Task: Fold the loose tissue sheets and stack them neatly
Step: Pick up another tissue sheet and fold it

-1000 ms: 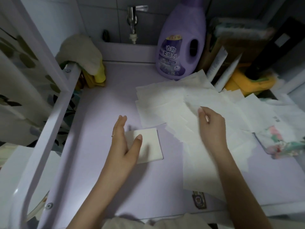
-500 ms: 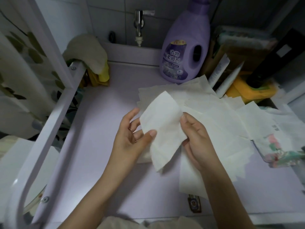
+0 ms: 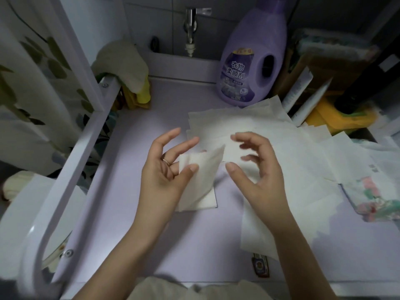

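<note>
My left hand (image 3: 166, 172) pinches a part-folded tissue sheet (image 3: 204, 160) btwn thumb and the fingers behind it. Index and middle stick up, spread and free. My right hand (image 3: 257, 174) hovers just right of the sheet, fingers loosely curled and apart, gripping nothing.

Step, I'd say: mid-fold on one sheet. Next the right hand needs to catch the free corner, bring it over so edges meet, and press the crease. Then it goes square onto the folded tissue (image 3: 208, 202) lying on the lavender top (image 3: 151, 234) right under my left thumb. Thin paper, so light grip, no tugging.

Beyond and right of my right fingertips is the spread of loose sheets (image 3: 298, 148), overlapping. Plenty left, so prob. early in the job.

Hard to tell:
- Right fingertips are blurred, so I can't say if one brushes the sheet.
- My left hand and the held sheet cover the folded one below, so I can't see where one ends or whether it's one piece or several.
- Loose sheets can't be counted. Their right edge runs into a floral-print pack (image 3: 381, 198), cut off at the frame.
</note>
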`<control>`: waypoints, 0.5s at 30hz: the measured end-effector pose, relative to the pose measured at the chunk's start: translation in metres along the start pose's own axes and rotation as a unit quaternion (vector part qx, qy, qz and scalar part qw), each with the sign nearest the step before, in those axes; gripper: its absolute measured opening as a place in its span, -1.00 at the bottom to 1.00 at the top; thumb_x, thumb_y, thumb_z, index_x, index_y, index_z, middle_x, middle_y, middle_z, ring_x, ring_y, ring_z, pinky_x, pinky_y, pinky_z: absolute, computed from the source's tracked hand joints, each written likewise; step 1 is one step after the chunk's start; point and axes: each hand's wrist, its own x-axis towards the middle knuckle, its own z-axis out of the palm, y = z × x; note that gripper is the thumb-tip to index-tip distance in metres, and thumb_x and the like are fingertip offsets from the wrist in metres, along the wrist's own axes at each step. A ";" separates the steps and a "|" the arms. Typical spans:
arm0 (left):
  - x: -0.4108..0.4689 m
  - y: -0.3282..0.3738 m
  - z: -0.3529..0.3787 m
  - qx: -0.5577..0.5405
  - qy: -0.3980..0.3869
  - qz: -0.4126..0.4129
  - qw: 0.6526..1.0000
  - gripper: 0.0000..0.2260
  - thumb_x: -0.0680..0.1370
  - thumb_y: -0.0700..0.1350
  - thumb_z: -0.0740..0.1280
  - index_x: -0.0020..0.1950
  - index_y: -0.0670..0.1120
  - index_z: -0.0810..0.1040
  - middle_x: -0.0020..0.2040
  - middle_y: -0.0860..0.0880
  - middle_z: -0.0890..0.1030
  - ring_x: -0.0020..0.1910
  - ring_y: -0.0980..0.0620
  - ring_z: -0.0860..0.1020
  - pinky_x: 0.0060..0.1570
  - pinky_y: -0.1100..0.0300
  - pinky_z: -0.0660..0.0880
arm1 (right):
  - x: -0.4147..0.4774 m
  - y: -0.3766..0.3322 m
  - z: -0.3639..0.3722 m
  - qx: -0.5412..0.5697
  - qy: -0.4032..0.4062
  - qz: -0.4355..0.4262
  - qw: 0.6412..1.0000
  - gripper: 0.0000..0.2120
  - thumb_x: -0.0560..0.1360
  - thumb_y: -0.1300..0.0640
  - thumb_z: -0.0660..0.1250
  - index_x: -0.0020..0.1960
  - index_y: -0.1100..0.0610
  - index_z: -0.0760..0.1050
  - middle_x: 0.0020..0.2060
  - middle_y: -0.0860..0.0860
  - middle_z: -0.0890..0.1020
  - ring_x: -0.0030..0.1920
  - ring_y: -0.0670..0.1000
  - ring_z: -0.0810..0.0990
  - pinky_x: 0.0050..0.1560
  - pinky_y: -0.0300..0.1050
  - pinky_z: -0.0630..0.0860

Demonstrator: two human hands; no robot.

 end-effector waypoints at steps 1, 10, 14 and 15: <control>-0.001 0.001 0.001 0.012 -0.016 0.014 1.000 -0.50 0.49 -0.44 0.32 0.32 -0.01 0.36 0.16 0.07 0.64 -0.02 0.08 0.66 0.00 0.17 0.56 | 0.002 -0.004 -0.001 -0.042 -0.008 -0.027 0.999 -0.60 0.44 -0.03 0.36 0.25 -0.06 0.42 0.21 -0.21 0.51 0.28 -0.07 0.46 0.22 -0.26 0.39; -0.008 0.006 0.003 0.050 -0.050 0.068 0.995 -0.51 0.50 -0.45 0.31 0.28 0.02 0.38 0.13 0.06 0.64 0.10 0.08 0.63 0.01 0.28 0.54 | 0.019 -0.011 -0.009 -0.092 -0.137 0.018 0.986 -0.88 0.46 0.05 0.42 -0.02 0.00 0.55 -0.12 -0.18 0.62 0.00 -0.11 0.58 0.02 -0.32 0.43; -0.008 0.005 -0.002 0.030 -0.044 0.053 0.997 -0.62 0.49 -0.30 0.33 0.29 -0.06 0.42 0.11 0.02 0.66 0.10 0.08 0.62 0.03 0.30 0.53 | 0.016 -0.009 -0.009 -0.060 -0.151 0.036 0.986 -0.94 0.48 0.13 0.40 -0.16 0.01 0.56 -0.22 -0.13 0.62 -0.14 -0.12 0.57 -0.07 -0.32 0.43; -0.007 0.006 -0.003 0.033 -0.035 0.040 0.998 -0.67 0.51 -0.22 0.31 0.27 -0.07 0.45 0.08 0.03 0.67 0.08 0.10 0.63 0.01 0.31 0.53 | 0.016 -0.008 -0.009 -0.052 -0.145 0.036 0.987 -0.91 0.49 0.16 0.40 -0.17 0.02 0.56 -0.22 -0.13 0.62 -0.14 -0.13 0.57 -0.07 -0.34 0.42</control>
